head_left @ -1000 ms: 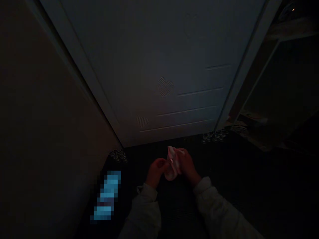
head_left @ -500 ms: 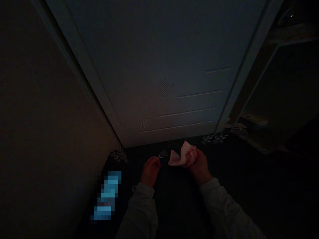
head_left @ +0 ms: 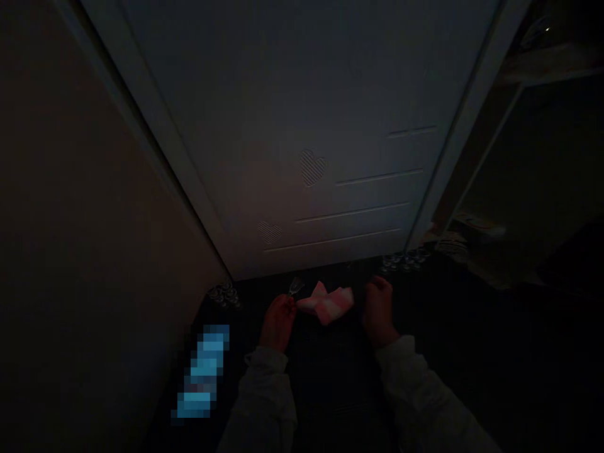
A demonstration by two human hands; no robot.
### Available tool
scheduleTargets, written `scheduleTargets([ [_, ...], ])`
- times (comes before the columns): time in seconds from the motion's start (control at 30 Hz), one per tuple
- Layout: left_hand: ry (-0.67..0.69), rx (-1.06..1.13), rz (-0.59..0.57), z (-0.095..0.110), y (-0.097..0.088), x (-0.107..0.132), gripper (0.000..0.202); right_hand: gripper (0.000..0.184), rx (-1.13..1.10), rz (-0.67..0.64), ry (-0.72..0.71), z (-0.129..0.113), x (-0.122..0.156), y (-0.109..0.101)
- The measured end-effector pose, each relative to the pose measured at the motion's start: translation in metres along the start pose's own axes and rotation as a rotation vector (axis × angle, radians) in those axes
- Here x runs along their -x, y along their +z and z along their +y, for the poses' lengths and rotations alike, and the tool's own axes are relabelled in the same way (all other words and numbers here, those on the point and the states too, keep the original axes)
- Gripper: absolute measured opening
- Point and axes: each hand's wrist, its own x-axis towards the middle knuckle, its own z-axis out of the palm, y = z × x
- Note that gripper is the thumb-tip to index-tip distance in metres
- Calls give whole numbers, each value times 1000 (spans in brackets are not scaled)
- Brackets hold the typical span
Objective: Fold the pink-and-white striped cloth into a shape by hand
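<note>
My left hand point(head_left: 278, 318) is closed, with the thin stem of a small clear stemmed glass point(head_left: 296, 286) at its fingertips; the flared end points up and away. A pink and white cloth point(head_left: 329, 304), crumpled, lies or hangs between my hands, and its left tip meets the left fingers. In this dim light I cannot tell whether the cloth rests on the dark surface point(head_left: 337, 377). Right of the cloth and apart from it, my right hand point(head_left: 379, 309) has curled fingers; what they hold, if anything, is hidden.
Small shiny clear pieces stand clustered at the left corner point(head_left: 224, 294) and near the right corner point(head_left: 404, 259). Behind rises a pale panel point(head_left: 283, 113) with heart carvings. A glowing, blurred-out screen point(head_left: 202, 371) lies at left. Shelving point(head_left: 557, 63) stands on the right.
The pink cloth has left my right hand and shifted left, against my left fingers. The small glass has tilted more upright. My left hand moved slightly left.
</note>
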Motion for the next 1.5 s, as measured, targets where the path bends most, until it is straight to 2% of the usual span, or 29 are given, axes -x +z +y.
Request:
scheduleTargets([
  [0.07, -1, -6, 4, 0, 0, 0, 4, 37, 71, 131, -28, -5, -1, -1],
  [0.1, -3, -10, 7, 0, 0, -1, 4, 35, 117, 139, -64, -8, 0, -1],
  [0.17, -4, -25, 13, 0, -1, -2, 2, 31, 158, -11, -117, -15, 6, 1],
  [0.37, 38, -80, -40, -1, -2, -2, 6, 26, 476, -735, -388, -30, 37, 13],
  [0.47, 57, -88, -37, 0, -2, -2, 7, 26, 579, -877, -453, -37, 48, 12],
  [0.57, 88, -114, -43, 3, -4, -3, 10, 27, 614, -982, -448, -41, 53, 8],
  [0.67, 141, -159, -49, 7, -9, -5, 13, 18, 618, -1053, -442, -43, 56, 6],
  [0.77, 172, -176, -30, 12, -13, -7, 16, 9, 521, -1045, -414, -45, 57, 6],
  [0.87, 193, -164, -4, 17, -14, -7, 17, 17, 237, -955, -214, -47, 52, 7],
  [0.9, 198, -158, 3, 19, -14, -7, 17, 20, 133, -881, -124, -46, 48, 7],
  [0.97, 214, -152, 19, 21, -14, -8, 16, 25, -1, -604, -3, -41, 37, 5],
  [1.03, 220, -154, 30, 21, -14, -8, 16, 27, -5, -358, 92, -33, 25, 3],
  [1.07, 217, -159, 33, 20, -14, -9, 16, 26, 42, -284, 126, -28, 20, 2],
  [1.13, 204, -172, 34, 19, -14, -10, 17, 23, 121, -265, 178, -19, 12, 1],
  [1.27, 177, -178, 21, 17, -13, -11, 17, 32, 210, -279, 78, -11, 7, 1],
  [1.33, 167, -171, 14, 16, -13, -11, 17, 38, 301, -263, -81, -11, 7, 2],
  [1.43, 163, -169, 7, 16, -13, -10, 18, 33, 455, -206, -329, -15, 8, 0],
  [1.5, 166, -172, 5, 16, -14, -11, 18, 30, 517, -258, -372, -20, 8, -2],
])
